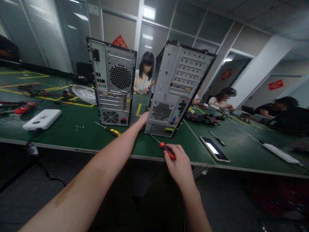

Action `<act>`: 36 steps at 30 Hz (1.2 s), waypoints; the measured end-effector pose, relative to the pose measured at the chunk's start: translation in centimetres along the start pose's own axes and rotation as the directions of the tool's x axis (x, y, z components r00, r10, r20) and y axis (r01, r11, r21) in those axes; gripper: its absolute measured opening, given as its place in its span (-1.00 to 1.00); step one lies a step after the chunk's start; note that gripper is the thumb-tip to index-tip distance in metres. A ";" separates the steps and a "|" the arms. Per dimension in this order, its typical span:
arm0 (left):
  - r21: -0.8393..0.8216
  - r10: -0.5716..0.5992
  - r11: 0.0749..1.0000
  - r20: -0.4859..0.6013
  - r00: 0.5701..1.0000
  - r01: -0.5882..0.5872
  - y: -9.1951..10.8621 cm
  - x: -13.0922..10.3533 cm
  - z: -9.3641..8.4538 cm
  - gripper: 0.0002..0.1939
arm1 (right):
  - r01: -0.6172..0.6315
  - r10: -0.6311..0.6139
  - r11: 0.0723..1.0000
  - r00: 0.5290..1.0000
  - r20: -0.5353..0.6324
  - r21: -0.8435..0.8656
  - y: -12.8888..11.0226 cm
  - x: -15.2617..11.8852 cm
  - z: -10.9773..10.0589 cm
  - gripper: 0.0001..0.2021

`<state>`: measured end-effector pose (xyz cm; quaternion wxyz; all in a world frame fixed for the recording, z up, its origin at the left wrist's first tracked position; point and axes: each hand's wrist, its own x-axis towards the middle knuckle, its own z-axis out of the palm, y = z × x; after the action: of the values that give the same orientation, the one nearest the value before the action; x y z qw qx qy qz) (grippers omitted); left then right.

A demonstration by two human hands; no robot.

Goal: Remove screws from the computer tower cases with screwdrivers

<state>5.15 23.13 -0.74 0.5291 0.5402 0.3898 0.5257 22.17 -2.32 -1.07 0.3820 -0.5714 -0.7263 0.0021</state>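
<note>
Two desktop computer towers stand upright with their backs toward me. My left hand [145,118] reaches to the lower left side of the right computer tower [166,80]; its fingers are hidden behind the case. In my right hand [180,161] is a red-and-black screwdriver [170,153], held by the handle near the table's front edge. Its shaft points up and left toward the tower's bottom corner; I cannot tell whether the tip touches it. The left computer tower [113,87] stands apart from both hands. A yellow-and-black screwdriver [112,131] lies in front of it, partly behind my left forearm.
On the green table [79,138] lie several small screws [80,127], a white box with a cable [42,120], a white basket [84,93] and red-handled pliers [24,108]. A phone [214,149] and a white corded tool [280,153] lie rightward. Several people sit beyond.
</note>
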 end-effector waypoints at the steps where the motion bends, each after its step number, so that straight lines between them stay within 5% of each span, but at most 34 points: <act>1: -0.008 0.004 1.000 0.003 1.000 -0.004 0.1 -0.1 0.0 -0.63 | -0.001 0.001 1.000 1.000 0.002 0.004 0.0 0.0 0.0 -0.77; 36: -0.040 -0.009 0.999 0.002 1.000 0.009 0.3 -0.3 0.1 -0.62 | -0.021 0.021 0.999 1.000 -0.002 0.035 -0.2 0.0 -0.1 -0.80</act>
<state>5.19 22.78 -0.49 0.5426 0.5282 0.3809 0.5306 22.00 -2.41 -0.91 0.3927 -0.5724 -0.7196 0.0182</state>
